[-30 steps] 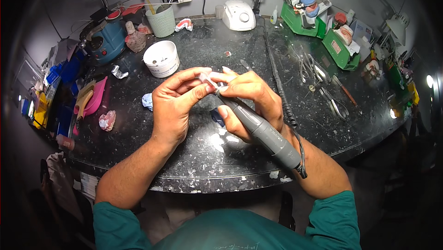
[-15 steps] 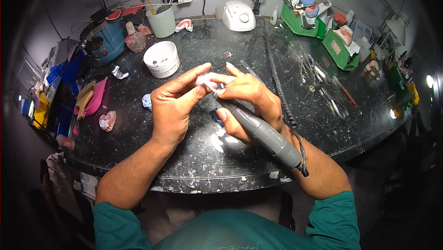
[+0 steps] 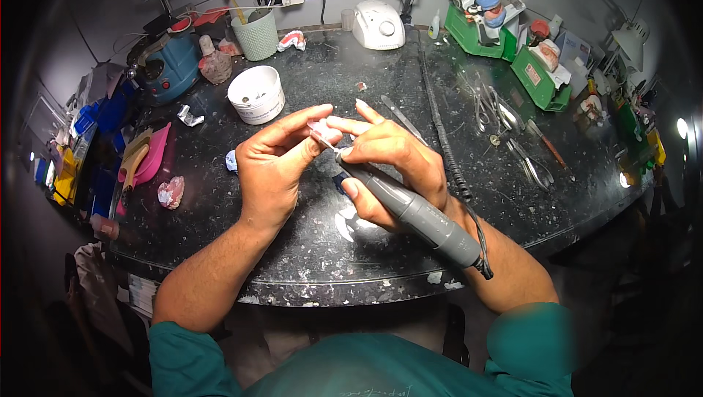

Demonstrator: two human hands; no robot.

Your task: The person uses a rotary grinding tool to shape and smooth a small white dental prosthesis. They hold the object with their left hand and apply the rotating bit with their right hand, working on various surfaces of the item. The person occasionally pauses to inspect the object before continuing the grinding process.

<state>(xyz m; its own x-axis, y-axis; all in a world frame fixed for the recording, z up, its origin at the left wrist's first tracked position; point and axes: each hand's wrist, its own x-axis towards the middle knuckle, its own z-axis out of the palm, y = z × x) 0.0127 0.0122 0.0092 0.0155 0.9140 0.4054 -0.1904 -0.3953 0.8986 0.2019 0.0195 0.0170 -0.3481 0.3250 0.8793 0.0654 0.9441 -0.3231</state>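
Observation:
My right hand (image 3: 395, 159) grips a dark grey rotary handpiece (image 3: 417, 214). Its slim tip points up and to the left, and a cable leaves its back end by my wrist. Between the thumb and fingers of my left hand (image 3: 274, 159) is a small pale pink and whitish dental piece (image 3: 321, 132), perhaps a denture, partly covered by fingertips. The handpiece's tip is at the lower edge of this piece; whether they touch cannot be made out. Some right fingers reach over to the piece too. Both hands are above the black, speckled bench (image 3: 315, 258).
Left of my hands stand a white tub (image 3: 256, 94), a pink dustpan (image 3: 154, 151) and a pink lump (image 3: 170, 192). A white control box (image 3: 378, 25) is at the back, its coiled cord (image 3: 439, 126) running forward. Metal tools (image 3: 505, 115) and green bins (image 3: 538, 78) fill the right side.
The dental piece has turned between my fingers and now shows more pink. My left hand has shifted slightly; the handpiece stays close to the piece.

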